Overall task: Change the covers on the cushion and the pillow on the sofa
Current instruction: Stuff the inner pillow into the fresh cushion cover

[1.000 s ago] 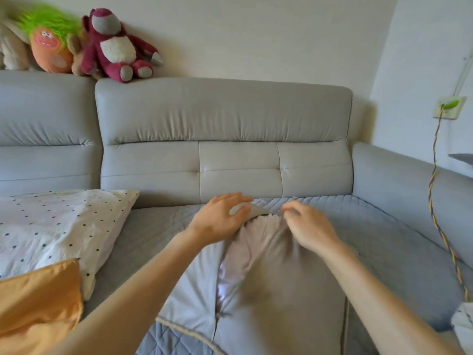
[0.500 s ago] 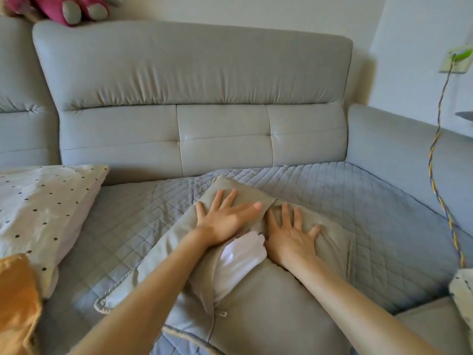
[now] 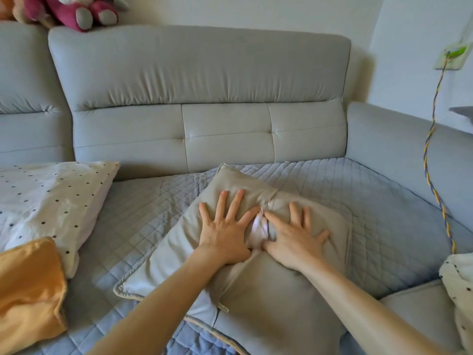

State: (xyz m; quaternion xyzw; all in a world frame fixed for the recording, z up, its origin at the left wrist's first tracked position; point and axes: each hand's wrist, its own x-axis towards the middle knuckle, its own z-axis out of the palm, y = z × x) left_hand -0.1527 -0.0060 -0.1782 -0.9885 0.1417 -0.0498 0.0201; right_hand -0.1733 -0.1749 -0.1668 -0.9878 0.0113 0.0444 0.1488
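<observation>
A cushion in a beige-grey cover [image 3: 281, 298] lies flat on the quilted blue sofa seat [image 3: 378, 208]. Its cover gapes along a middle opening, where a strip of the white inner pad [image 3: 258, 230] shows. My left hand [image 3: 226, 233] lies flat on the cover left of the opening, fingers spread and straight. My right hand [image 3: 294, 238] presses flat on the cover right of the opening, fingers spread. A white pillow with dark dots [image 3: 48, 201] rests at the left of the seat. An orange cloth [image 3: 28, 290] lies in front of that pillow.
The grey sofa backrest [image 3: 199, 98] rises behind the cushion and an armrest [image 3: 409, 155] runs along the right. Plush toys [image 3: 84, 11] sit on top of the backrest. A braided cable [image 3: 435, 160] hangs from a wall socket at right. Dotted white fabric [image 3: 458, 290] lies at the right edge.
The cushion came down flat on the seat. Both hands went from pinching its top edge to lying flat with spread fingers. The gap showing the white pad has narrowed.
</observation>
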